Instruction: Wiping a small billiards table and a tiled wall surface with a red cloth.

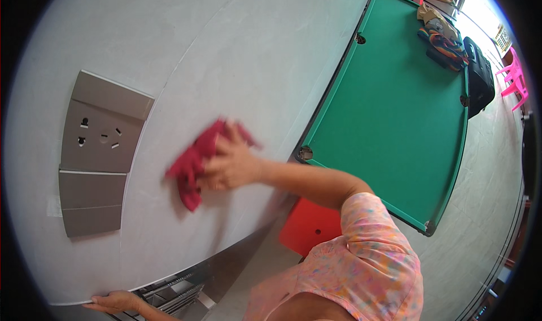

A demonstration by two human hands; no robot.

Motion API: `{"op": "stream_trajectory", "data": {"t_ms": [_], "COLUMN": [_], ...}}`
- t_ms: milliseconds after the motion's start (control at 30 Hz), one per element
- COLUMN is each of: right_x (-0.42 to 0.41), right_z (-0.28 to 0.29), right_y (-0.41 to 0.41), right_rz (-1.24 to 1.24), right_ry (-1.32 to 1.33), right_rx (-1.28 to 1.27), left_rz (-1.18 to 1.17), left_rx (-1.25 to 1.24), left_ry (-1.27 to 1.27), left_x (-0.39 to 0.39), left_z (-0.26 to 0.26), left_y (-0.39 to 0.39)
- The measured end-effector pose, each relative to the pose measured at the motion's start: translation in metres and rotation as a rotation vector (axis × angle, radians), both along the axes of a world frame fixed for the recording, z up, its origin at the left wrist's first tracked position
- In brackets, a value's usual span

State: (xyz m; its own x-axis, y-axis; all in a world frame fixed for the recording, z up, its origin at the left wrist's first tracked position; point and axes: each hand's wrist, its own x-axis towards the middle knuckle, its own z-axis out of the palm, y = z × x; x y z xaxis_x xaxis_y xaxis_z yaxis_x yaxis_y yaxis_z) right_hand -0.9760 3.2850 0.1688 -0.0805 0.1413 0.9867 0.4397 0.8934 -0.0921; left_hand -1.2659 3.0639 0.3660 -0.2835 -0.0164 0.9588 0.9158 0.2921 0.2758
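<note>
A crumpled dark red cloth [186, 164] lies against the pale grey wall surface [237, 79]. My right hand [230, 162] presses on it with spread, bent fingers; hand and cloth are slightly blurred. Left of them, a brown-grey wall socket plate [101, 136] sits above a switch plate [93, 202]. At the lower left, my left hand [114, 302] rests at the lower edge of the pale surface, its fingers along the rim. Whether it grips the rim cannot be told.
A green pool table [406, 109] stands at the right, with bags [440, 37] and a black suitcase [480, 77] at its far side. A red stool [311, 228] is near my body. A metal rack [173, 295] is beside my left hand; pink chairs [514, 79] stand beyond.
</note>
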Motion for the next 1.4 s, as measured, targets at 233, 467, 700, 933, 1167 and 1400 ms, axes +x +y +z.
{"op": "stream_trajectory", "data": {"t_ms": [233, 467, 700, 933, 1167, 1400], "right_x": [0.158, 0.236, 0.102, -0.050, -0.115, -0.094], "right_z": [0.083, -0.072, -0.185, -0.102, -0.107, -0.107], "right_y": [0.170, 0.255, 0.127, -0.085, -0.154, -0.075], "right_rz": [-0.375, -0.717, -0.261, 0.186, 0.332, -0.157], "right_ry": [0.467, 0.436, 1.469, 1.374, 0.665, 0.261], "right_rx": [-0.371, -0.350, -1.116, -1.781, -1.287, -0.407], "left_rz": [0.010, 0.043, 0.068, 0.116, -0.108, -0.166], "left_rx": [0.053, 0.007, -0.011, -0.099, 0.058, 0.061], "left_ry": [-0.058, 0.047, 0.086, 0.284, 0.083, 0.017], "left_x": [0.026, 0.022, -0.001, -0.022, 0.016, 0.038], "left_z": [0.001, 0.001, 0.000, 0.006, -0.002, -0.004], "left_y": [0.008, 0.004, 0.001, -0.016, 0.014, 0.015]}}
